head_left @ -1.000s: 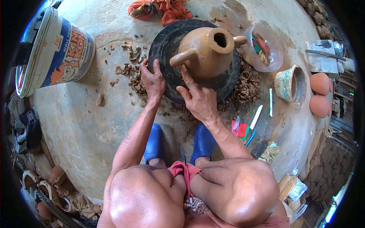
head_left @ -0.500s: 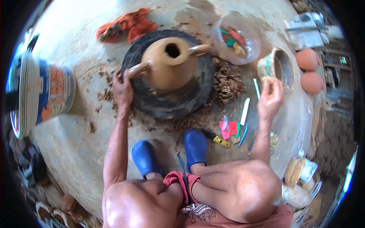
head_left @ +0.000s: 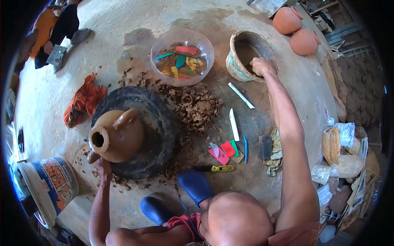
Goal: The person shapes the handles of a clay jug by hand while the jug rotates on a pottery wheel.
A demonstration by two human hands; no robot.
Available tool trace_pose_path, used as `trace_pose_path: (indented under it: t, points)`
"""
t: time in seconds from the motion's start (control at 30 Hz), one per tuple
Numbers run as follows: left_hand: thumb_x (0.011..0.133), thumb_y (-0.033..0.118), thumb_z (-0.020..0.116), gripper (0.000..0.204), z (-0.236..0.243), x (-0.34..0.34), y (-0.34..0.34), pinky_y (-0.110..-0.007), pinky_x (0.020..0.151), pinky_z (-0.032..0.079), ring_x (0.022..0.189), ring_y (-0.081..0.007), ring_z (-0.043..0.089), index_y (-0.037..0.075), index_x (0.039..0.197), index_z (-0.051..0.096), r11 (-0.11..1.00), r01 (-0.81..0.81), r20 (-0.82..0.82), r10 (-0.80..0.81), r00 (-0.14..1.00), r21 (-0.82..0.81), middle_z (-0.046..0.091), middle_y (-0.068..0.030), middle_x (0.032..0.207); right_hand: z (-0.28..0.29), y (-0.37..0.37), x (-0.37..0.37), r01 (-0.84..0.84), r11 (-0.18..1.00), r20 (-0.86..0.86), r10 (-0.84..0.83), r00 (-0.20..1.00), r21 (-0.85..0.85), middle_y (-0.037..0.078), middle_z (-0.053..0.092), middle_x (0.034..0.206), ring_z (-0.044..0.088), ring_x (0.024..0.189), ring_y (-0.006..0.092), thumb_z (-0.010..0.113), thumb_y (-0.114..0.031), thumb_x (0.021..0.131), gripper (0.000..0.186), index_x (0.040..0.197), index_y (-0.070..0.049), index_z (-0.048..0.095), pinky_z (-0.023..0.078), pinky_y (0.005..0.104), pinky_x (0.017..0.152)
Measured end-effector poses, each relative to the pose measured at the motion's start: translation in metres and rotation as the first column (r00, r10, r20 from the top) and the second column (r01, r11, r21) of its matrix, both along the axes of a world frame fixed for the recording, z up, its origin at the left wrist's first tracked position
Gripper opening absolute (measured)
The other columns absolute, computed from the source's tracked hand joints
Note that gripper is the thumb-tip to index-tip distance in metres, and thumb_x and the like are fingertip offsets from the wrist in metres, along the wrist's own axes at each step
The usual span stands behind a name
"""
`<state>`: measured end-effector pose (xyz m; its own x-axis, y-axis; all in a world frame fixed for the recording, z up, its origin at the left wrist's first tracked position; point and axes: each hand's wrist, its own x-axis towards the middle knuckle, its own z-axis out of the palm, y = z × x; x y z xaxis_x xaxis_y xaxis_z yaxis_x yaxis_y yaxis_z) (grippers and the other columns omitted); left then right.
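Observation:
A tan clay jug (head_left: 121, 141) with two handles stands on a dark round wheel (head_left: 158, 147); from this angle I look toward its open mouth. My left hand (head_left: 101, 166) is at the wheel's lower-left edge beside the lower handle, its fingers partly hidden. My right hand (head_left: 260, 66) reaches into a green-stained bucket (head_left: 236, 65), fingers bent down inside; whatever they hold is hidden. Just left of that stands a clear basin (head_left: 160, 69) with coloured scrapers in murky contents. Clay shavings (head_left: 193, 106), white sticks (head_left: 233, 123) and flat coloured scrapers (head_left: 227, 148) lie between the wheel and my right arm.
A person (head_left: 43, 30) in orange and dark clothing is at the upper left. An orange cloth (head_left: 84, 96) and white paint bucket (head_left: 55, 188) are at left. Two terracotta pots (head_left: 303, 43) sit upper right, wrapped bundles (head_left: 344, 164) at right, my blue clogs (head_left: 191, 184) below.
My right hand has left the jug and reached right into the bucket. The view has turned rightward, the jug now appears turned, and the other person has come into view.

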<state>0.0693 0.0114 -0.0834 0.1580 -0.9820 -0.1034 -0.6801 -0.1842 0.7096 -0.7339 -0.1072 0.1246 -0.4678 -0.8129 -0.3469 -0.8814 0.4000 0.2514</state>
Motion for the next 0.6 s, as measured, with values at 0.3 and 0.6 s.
trace_pose_path:
  t: [0.3, 0.6]
  points:
    - [0.109, 0.045, 0.055, 0.054, 0.03, 0.096, 0.004, -0.045, 0.096, 0.052, 0.118, -0.0356, 0.063, 0.004, 0.143, 0.056, 0.88, 0.382, 0.243, -0.451, 0.859, 0.282, 0.063, -0.0191, 0.135, 0.037, 0.044, 0.052, -0.2, 0.51, -0.031, 0.321, 0.947, -0.836, 0.017, 0.068, 0.086, 0.067, 0.088, 0.0398, 0.072, -0.009, 0.094, 0.007, 0.092, -0.003, 0.075, 0.054, 0.0505, 0.082]
    - [0.111, 0.036, 0.053, 0.062, 0.019, -0.022, 0.016, -0.045, 0.112, 0.049, 0.143, -0.0447, 0.051, 0.015, 0.167, 0.037, 0.986, -0.108, 0.081, 0.099, 0.992, 0.124, 0.042, -0.0288, 0.164, 0.034, 0.088, 0.33, 0.357, 0.514, 0.626, 0.615, 0.479, -0.78, 0.007, 0.071, 0.091, 0.066, 0.082, 0.0184, 0.085, -0.007, 0.091, 0.009, 0.095, -0.002, 0.079, 0.052, 0.0323, 0.071]
